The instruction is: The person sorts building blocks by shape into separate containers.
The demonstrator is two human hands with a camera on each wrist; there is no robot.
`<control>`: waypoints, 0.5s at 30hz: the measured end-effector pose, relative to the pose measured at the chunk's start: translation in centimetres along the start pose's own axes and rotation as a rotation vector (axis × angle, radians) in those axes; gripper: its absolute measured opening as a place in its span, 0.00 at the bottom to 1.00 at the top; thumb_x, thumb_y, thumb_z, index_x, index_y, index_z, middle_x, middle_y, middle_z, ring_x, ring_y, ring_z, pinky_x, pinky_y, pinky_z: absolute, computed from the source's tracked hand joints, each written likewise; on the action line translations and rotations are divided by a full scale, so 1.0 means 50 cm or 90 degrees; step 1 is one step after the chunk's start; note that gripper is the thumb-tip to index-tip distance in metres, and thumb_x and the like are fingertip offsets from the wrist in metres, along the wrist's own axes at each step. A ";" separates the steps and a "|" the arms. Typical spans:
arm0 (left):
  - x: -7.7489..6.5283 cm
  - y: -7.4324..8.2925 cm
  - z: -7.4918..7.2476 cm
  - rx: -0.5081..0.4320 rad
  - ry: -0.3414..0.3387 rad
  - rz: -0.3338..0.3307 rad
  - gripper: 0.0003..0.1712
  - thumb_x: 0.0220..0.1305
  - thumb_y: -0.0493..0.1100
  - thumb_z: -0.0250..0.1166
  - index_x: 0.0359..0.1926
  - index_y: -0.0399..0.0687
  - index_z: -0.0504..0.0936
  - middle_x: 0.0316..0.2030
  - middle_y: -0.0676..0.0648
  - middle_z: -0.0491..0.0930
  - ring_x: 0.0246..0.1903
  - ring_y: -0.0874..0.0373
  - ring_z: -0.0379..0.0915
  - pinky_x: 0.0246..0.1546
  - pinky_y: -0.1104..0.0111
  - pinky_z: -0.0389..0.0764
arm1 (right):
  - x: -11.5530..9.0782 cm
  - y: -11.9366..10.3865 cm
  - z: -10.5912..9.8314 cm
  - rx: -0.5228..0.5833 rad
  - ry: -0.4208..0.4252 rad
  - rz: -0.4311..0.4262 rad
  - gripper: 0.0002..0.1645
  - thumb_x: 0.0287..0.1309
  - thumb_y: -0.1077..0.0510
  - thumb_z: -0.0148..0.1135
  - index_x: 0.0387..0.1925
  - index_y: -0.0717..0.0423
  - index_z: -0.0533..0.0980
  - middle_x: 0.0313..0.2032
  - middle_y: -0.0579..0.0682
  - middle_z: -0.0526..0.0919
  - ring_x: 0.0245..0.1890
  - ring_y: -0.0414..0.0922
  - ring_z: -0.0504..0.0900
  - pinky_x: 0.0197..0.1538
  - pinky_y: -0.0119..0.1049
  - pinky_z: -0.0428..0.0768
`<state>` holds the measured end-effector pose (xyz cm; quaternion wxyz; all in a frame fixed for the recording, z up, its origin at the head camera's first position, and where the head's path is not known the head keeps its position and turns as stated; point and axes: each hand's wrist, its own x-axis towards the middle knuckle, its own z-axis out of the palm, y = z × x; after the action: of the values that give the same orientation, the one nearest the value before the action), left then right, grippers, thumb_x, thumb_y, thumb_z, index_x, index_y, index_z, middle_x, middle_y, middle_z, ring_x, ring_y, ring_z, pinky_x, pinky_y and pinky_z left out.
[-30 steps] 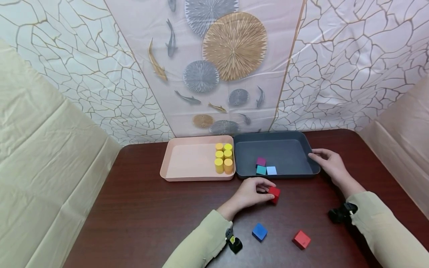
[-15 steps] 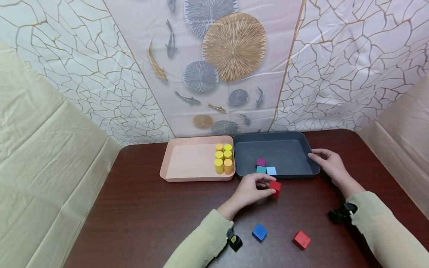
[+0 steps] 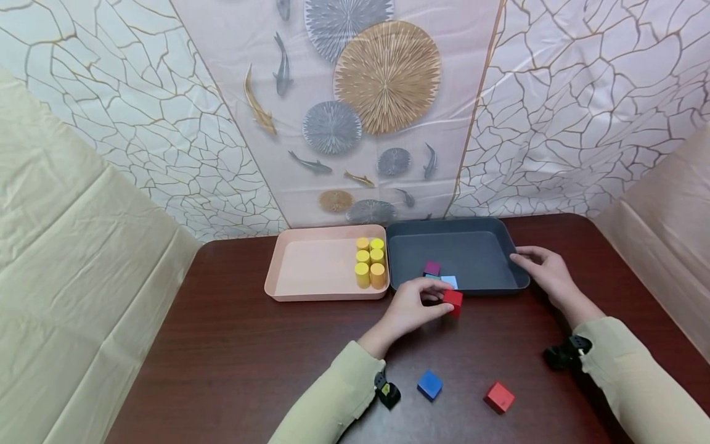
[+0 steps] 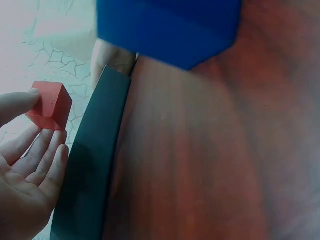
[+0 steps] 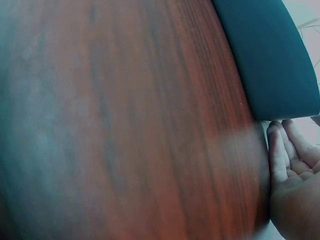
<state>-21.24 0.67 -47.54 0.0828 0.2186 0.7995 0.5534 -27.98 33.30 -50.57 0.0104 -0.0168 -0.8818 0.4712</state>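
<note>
My left hand pinches a red cube between thumb and fingertips, held up by the near rim of the dark grey tray. In the left wrist view the red cube sits between the thumb and the fingers, beside the tray's side wall. My right hand grips the tray's right end, thumb at the rim and fingers against the outside. Inside the tray, near its front, lie a purple cube, a light blue cube and a teal cube, mostly hidden behind my left hand.
A pink tray adjoins on the left, with several yellow and orange cylinders along its right side. On the brown table in front lie a blue cube and another red cube. A patterned cloth hangs behind.
My left hand has carried the red cube up and forward to the dark tray's near rim, now covering most of the teal cube. My right hand has stayed at the tray's end.
</note>
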 end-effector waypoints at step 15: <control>0.033 0.000 -0.013 0.018 0.027 0.000 0.19 0.66 0.38 0.76 0.57 0.45 0.89 0.53 0.42 0.89 0.47 0.56 0.88 0.51 0.77 0.83 | 0.001 0.004 -0.001 0.035 0.009 -0.015 0.38 0.76 0.44 0.62 0.68 0.73 0.73 0.40 0.23 0.77 0.36 0.17 0.73 0.40 0.16 0.75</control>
<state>-22.96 0.86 -47.09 0.0629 0.2082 0.8089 0.5462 -28.01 33.44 -50.72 0.0227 -0.0092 -0.8685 0.4951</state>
